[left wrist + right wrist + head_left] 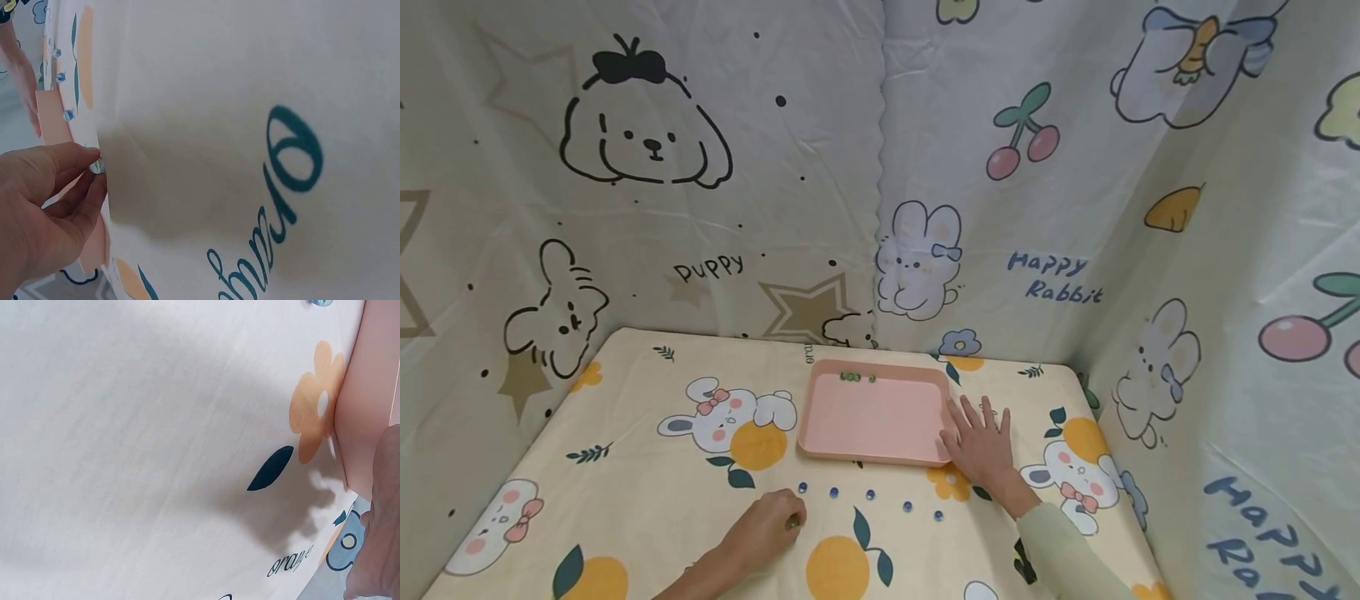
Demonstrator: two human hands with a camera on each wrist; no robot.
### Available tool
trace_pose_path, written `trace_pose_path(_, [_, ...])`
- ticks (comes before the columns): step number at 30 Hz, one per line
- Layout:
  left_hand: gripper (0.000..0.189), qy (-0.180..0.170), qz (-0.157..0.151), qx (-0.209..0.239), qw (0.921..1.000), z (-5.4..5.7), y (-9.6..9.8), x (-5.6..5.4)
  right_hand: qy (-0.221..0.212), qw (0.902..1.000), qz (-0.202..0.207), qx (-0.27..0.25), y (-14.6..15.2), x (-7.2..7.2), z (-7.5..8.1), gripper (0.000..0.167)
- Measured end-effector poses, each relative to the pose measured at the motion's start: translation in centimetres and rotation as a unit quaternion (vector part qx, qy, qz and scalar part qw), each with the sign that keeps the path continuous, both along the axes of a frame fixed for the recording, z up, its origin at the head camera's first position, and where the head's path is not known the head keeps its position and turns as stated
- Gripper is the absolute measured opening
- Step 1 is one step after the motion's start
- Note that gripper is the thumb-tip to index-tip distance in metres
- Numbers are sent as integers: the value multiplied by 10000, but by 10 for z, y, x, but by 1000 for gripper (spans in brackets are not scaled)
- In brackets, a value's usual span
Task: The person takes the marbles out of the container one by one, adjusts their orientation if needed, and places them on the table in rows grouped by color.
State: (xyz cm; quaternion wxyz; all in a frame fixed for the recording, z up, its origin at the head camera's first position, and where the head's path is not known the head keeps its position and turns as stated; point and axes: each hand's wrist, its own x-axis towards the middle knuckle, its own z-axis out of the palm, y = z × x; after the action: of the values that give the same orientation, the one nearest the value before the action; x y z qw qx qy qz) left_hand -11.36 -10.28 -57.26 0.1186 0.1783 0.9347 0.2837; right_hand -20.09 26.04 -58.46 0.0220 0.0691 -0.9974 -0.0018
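Surrounding the work surface: wrinkled white cloth backdrop [820,183], printed with a puppy, rabbits, stars, cherries and the lettering "Happy Rabbit".
Tabletop cover: cream printed cloth [662,508], spread flat, patterned with rabbits, oranges, dark green leaves and orange flowers.
Tray: shallow pink rectangular tray [880,421] with rounded corners and raised rim, lying toward the far side of the cream printed cloth, long side facing the person.
Right hand: bare right hand [981,442] below a pale green sleeve [1067,542], fingers spread wide, thumb and forefinger at the tray's right rim.
Left hand: bare left hand [771,525], nearer the person than the tray's left corner, thumb and finger narrowed to a pinch on one small clear-and-green glass marble [97,166].
Row on the cloth: five round blue glass marbles [870,495], set apart in a slightly slanting line on the tray's near side, leftmost just beside the left hand.
In the tray: small green glass marbles [850,377], left of centre near the far rim; a tight cluster, too small to count surely, plus one just to the right.
Pinched marble: partly covered by the left fingertips; contact with the cloth cannot be told.
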Motion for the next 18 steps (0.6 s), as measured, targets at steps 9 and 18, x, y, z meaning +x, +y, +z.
trace_pose_path(9, [19,154,-17,-1,9999,2,1,1,-121,9999,-9,-85,1,-1,2,66])
trace_pose_path(18, [15,373,1,-21,9993,9,0,2,-180,9998,-15,-85,-1,1,5,66])
